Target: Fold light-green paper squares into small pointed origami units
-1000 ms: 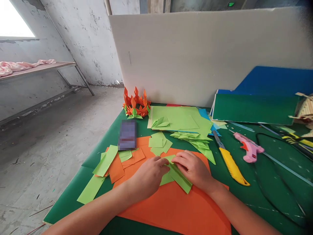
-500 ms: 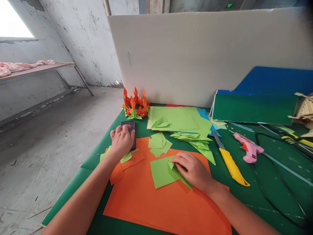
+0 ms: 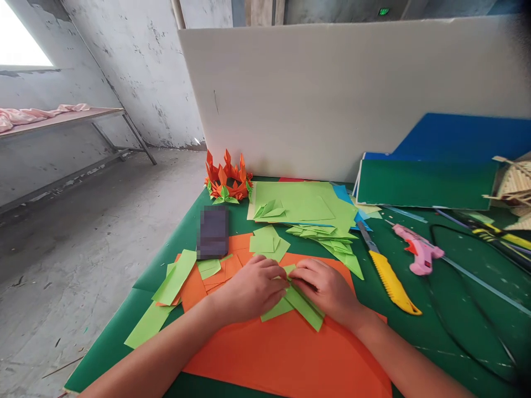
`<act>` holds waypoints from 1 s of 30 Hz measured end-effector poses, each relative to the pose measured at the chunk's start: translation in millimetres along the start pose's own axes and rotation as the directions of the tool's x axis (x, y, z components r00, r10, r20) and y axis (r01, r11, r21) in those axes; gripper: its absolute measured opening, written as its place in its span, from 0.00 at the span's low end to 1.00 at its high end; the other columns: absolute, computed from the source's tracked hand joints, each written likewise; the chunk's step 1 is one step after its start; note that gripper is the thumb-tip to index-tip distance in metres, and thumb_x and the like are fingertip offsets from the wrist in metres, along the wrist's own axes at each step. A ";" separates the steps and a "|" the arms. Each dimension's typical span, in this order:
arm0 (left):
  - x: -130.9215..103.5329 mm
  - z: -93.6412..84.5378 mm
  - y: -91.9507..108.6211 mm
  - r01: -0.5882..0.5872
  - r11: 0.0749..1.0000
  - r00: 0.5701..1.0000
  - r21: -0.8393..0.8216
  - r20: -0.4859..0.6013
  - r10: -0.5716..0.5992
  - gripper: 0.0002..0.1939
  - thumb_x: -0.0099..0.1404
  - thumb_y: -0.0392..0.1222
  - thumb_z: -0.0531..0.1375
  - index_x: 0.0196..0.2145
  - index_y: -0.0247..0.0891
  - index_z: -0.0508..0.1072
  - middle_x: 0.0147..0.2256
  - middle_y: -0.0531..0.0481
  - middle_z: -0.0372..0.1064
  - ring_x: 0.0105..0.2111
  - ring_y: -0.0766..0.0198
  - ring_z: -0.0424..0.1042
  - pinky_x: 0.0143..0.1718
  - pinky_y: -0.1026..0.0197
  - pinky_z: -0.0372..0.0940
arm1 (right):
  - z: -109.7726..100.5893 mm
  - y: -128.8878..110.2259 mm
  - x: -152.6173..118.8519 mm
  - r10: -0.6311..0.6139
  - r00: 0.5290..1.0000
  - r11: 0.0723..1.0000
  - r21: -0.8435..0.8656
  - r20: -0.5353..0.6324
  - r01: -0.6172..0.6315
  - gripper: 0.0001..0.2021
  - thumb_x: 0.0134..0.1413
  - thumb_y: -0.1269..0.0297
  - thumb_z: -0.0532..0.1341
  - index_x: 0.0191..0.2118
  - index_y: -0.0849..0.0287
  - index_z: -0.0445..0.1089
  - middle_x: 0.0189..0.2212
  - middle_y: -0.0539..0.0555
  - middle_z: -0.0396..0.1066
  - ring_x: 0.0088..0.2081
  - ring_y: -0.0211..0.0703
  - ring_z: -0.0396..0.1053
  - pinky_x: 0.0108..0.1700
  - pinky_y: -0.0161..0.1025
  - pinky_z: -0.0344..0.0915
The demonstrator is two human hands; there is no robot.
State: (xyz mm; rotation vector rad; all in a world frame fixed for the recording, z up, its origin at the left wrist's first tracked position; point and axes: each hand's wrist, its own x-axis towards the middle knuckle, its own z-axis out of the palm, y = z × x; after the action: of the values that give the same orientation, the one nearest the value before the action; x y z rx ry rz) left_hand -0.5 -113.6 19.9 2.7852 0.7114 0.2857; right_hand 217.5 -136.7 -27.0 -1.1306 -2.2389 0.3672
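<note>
Paper (image 3: pixel 306 310), green, folded, between both hands (image 3: pixel 258 287) (image 3: pixel 326 286)

Bare forearms (image 3: pixel 182 337), fingers (image 3: pixel 307 273) apparently bare

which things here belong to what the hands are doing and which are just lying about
Belonging:
folded green paper, at left hand and right hand
orange sheet, beneath
green pile, probably

Lying about, seemingly:
yellow knife
glue gun
paper crown
pink cloth
</note>
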 end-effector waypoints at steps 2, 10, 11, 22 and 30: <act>-1.2 3.4 3.8 -0.013 1.000 1.000 0.019 0.021 0.012 0.13 0.72 0.38 0.50 0.42 0.39 0.74 0.44 0.48 0.72 0.44 0.59 0.68 0.48 0.56 0.59 | 0.1 0.1 -0.1 -0.008 1.000 1.000 -0.001 -0.001 0.008 0.09 0.65 0.68 0.54 0.39 0.56 0.72 0.35 0.55 0.72 0.38 0.44 0.70 0.40 0.41 0.69; -10.1 3.0 -2.0 0.021 0.999 0.999 0.036 0.031 -0.022 0.14 0.71 0.39 0.51 0.49 0.46 0.74 0.47 0.47 0.68 0.43 0.59 0.68 0.48 0.56 0.60 | -1.9 2.5 -0.4 -0.077 0.997 0.995 -0.059 0.013 0.078 0.11 0.66 0.69 0.53 0.40 0.56 0.73 0.35 0.55 0.71 0.37 0.43 0.69 0.39 0.39 0.67; -10.3 3.0 -1.9 0.021 0.999 0.999 0.032 0.033 -0.022 0.14 0.71 0.39 0.52 0.49 0.47 0.74 0.47 0.47 0.68 0.44 0.59 0.68 0.48 0.56 0.60 | -2.6 2.9 -0.3 -0.089 0.996 0.994 -0.064 0.022 0.090 0.11 0.66 0.69 0.53 0.41 0.56 0.73 0.35 0.55 0.71 0.37 0.43 0.69 0.38 0.38 0.67; -9.6 1.8 7.8 0.064 0.997 0.996 0.043 0.065 -0.067 0.15 0.72 0.38 0.49 0.47 0.43 0.75 0.51 0.46 0.67 0.46 0.56 0.66 0.47 0.53 0.61 | -7.6 7.4 -0.1 -0.202 0.976 0.969 -0.128 0.083 0.212 0.14 0.68 0.69 0.49 0.43 0.59 0.72 0.36 0.57 0.72 0.38 0.43 0.70 0.39 0.38 0.68; -8.9 3.9 5.6 0.079 0.997 0.996 0.011 0.046 -0.079 0.15 0.71 0.37 0.50 0.46 0.42 0.75 0.50 0.47 0.69 0.46 0.56 0.66 0.48 0.52 0.61 | -10.7 2.9 2.5 -0.234 0.965 0.952 -0.176 0.115 0.252 0.15 0.68 0.70 0.48 0.41 0.60 0.73 0.33 0.57 0.71 0.34 0.43 0.68 0.34 0.37 0.66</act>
State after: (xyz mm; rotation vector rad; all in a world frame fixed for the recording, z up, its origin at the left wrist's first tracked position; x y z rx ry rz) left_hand -4.7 -123.5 16.7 2.7546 0.8116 0.2024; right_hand 224.9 -133.2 -19.1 -0.9292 -2.5040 0.1076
